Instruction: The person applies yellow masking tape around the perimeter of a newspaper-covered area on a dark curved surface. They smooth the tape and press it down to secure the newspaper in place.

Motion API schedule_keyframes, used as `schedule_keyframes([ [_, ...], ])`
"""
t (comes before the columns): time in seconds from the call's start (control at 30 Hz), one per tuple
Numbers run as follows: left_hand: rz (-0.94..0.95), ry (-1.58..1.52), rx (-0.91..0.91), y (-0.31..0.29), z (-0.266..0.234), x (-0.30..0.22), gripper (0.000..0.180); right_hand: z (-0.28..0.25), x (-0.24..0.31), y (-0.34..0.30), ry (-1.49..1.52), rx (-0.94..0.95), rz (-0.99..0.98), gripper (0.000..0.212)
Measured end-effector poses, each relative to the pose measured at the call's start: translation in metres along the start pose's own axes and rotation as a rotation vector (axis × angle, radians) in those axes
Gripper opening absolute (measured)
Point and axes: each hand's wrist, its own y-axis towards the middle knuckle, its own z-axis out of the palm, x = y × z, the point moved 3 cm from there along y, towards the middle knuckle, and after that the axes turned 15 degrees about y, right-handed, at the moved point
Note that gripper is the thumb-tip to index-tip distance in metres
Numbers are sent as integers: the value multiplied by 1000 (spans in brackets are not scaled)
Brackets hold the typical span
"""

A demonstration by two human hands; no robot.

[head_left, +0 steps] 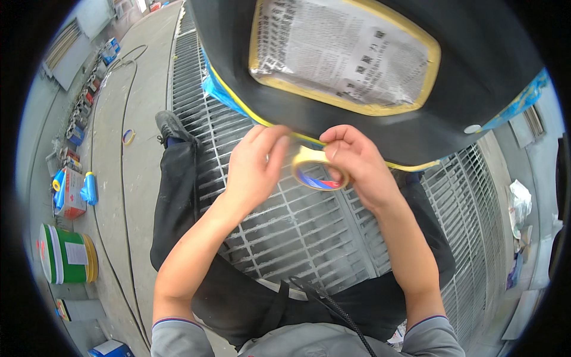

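Observation:
A large black curved panel [297, 113] hangs in front of me, yellow tape [229, 95] running along its lower edge. My right hand [363, 169] is closed around a roll of yellow masking tape [305, 157], whose core shows blue and red inside. The roll sits just below the panel's edge, thumb and fingers gripping its right side. Left of the roll, my left hand [253, 169] is raised to the panel's lower edge with bent fingers. Motion smears its fingertips, so what they hold, if anything, cannot be made out.
Newspaper [339, 50] framed with yellow tape covers an opening in the panel. Blue film [217, 89] shows behind its edge. Floor grating [285, 232] lies beneath me. To the left are a tape roll [128, 137], a green bucket [74, 257], a carton [72, 193] and several cans.

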Motion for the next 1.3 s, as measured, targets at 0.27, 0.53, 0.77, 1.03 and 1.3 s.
schedule_keyframes([
  [0.27,-420,-612,179,-15,-8,50,39,54,-40,25,-183,27,-254,42],
  [0.53,-415,-648,105,-24,-12,78,24,66,-75,51,-519,33,-363,46],
  [0.77,-440,-455,14,-24,-32,101,8,76,-101,63,-448,50,-353,30],
  [1.03,160,18,-168,-24,-41,76,24,59,-105,82,-119,-143,-90,11],
  [1.3,230,-179,-393,-22,-91,53,8,51,-66,67,6,-223,-81,14],
])
